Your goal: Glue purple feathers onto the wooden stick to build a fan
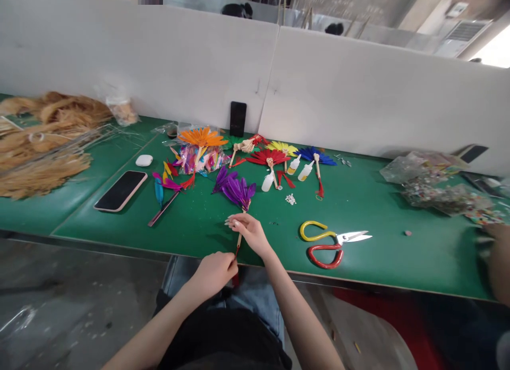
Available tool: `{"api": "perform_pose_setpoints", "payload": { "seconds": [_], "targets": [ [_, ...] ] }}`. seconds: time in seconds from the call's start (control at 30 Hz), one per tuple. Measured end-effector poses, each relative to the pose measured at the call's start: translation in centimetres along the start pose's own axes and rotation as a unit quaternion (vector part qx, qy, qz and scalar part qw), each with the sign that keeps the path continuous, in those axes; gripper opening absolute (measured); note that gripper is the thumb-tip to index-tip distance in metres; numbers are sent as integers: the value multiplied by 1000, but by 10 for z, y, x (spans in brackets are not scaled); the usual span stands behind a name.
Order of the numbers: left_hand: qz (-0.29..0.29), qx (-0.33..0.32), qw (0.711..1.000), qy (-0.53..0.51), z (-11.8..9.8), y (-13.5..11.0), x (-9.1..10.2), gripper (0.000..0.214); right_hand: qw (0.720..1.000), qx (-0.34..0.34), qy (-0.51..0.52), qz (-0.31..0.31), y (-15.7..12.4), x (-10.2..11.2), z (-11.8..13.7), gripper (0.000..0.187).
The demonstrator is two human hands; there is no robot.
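A purple feather fan (239, 192) on a thin wooden handle lies over the front edge of the green table (382, 264). My right hand (247, 232) pinches the handle just under the feathers. My left hand (215, 272) is closed on the handle's lower end, where a red tassel hangs. Finished feather fans lie behind it: orange (202, 138), red (268, 157), yellow (281, 147), blue (314, 155). Small white glue bottles (306, 171) lie among them.
Scissors with yellow and red handles (329, 242) lie to the right. A phone (120, 190) and white earbud case (144, 160) sit left, with straw bundles (40, 147) beyond. Another phone (238, 119) leans on the white divider. Plastic bags (434, 184) and another person's hand (496, 248) are at the far right.
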State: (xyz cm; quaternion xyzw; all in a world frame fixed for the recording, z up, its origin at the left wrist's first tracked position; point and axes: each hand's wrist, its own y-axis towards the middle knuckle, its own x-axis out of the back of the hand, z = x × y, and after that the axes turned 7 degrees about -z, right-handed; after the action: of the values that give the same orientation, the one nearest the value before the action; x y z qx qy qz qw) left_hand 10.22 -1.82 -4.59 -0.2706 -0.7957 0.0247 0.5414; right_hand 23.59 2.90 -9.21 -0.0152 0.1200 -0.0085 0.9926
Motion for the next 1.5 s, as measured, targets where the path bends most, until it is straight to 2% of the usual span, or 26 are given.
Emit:
{"api": "perform_pose_setpoints", "payload": {
  "seconds": [0.07,0.17,0.27,0.37,0.5,0.6,0.67,0.77,0.9,1.03,1.17,1.37,1.5],
  "targets": [
    [9,-4,1000,7,6,-7,7,26,1000,-8,6,-15,-1,2,4,29],
    [13,-8,999,-43,20,-12,20,32,999,-4,0,-47,-2,8,11,28],
    [-11,-3,995,-95,39,-9,36,36,998,2,-11,-63,-3,15,21,28],
    [-95,16,988,-120,67,5,53,37,995,0,-43,-89,-6,25,29,27],
    [-219,73,969,-83,107,30,75,33,988,-16,-83,-128,-11,42,33,27],
    [-276,92,955,-53,124,52,87,29,984,-25,-101,-147,-15,50,33,29],
    [-280,72,957,-40,124,69,93,27,982,-32,-107,-153,-16,53,35,29],
    [-239,33,970,-12,112,99,97,27,980,-35,-109,-165,-14,52,40,29],
    [-214,44,974,60,94,139,98,32,980,-23,-106,-168,-8,46,46,31],
    [-190,51,977,79,92,165,96,30,981,-19,-106,-161,-4,43,47,30],
    [-172,55,981,71,101,173,98,26,981,-22,-113,-158,-5,47,44,29],
    [-161,64,983,64,113,162,104,18,982,-31,-116,-144,-4,51,37,26],
    [-169,68,981,67,106,155,104,35,985,-35,-106,-129,-2,46,37,26]
  ]
}}
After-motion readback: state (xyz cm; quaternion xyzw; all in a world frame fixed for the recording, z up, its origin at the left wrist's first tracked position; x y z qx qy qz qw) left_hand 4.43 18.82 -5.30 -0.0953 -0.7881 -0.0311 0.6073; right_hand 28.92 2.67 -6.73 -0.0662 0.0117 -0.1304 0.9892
